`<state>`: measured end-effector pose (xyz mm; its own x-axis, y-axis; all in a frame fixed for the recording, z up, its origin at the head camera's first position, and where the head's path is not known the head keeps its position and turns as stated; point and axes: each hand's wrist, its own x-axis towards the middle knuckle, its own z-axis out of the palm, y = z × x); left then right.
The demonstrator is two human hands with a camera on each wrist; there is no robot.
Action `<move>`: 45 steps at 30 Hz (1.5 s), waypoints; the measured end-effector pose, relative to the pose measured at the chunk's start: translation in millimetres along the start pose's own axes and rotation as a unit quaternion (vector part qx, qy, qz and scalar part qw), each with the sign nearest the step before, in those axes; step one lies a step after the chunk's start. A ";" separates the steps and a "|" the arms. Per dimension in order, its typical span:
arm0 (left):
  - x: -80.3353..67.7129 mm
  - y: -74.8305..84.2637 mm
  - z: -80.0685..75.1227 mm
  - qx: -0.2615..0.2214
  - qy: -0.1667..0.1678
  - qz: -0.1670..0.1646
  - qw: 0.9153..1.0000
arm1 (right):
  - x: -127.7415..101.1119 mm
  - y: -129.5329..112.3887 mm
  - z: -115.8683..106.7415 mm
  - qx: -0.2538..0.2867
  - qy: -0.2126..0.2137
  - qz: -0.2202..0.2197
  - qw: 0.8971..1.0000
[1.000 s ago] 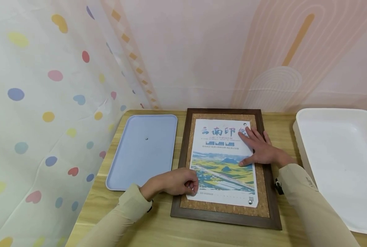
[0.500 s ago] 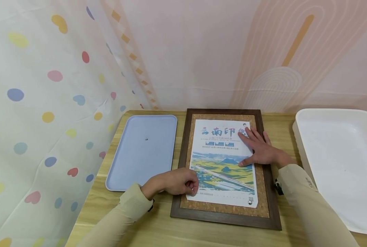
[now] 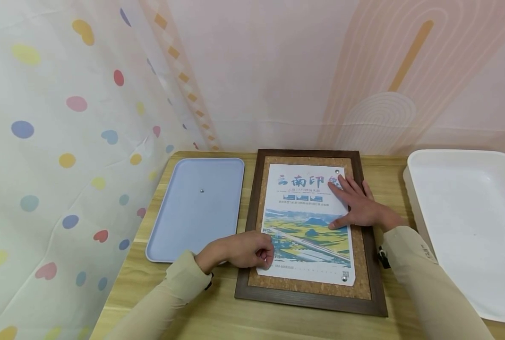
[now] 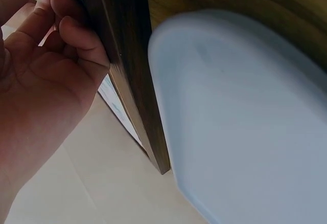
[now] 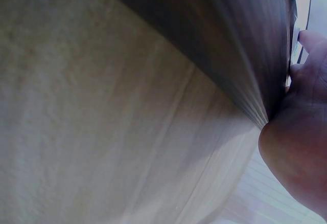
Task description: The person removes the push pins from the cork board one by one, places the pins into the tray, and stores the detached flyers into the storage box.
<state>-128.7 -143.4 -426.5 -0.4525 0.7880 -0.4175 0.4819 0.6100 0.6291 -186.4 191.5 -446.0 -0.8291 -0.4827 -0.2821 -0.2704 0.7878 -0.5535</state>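
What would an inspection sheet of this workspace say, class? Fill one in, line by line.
Surface: wooden table, lying flat.
Job's things: poster on framed cork board; pins at its top right and bottom right corners.
Clutter: blue tray with one pin; white tray.
Grippers: left hand pinches at the poster's bottom left corner; right hand presses flat on the poster.
Cables: nothing seen.
Surroundings: dotted curtain, pink backdrop.

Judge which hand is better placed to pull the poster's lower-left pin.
Left, probably. The left hand pinches at the poster's lower-left corner, while the right hand lies flat on the poster near its top right.
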 end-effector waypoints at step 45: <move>-12.9 -19.6 -16.8 -0.124 0.093 0.021 0.988 | 0.3 2.6 0.1 0.001 0.005 -0.005 1.000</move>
<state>-144.9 -166.9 -422.4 -0.5773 0.7694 -0.2734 0.3153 0.5189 0.7946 -187.4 193.4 -447.7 -0.8311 -0.4868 -0.2689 -0.2775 0.7820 -0.5581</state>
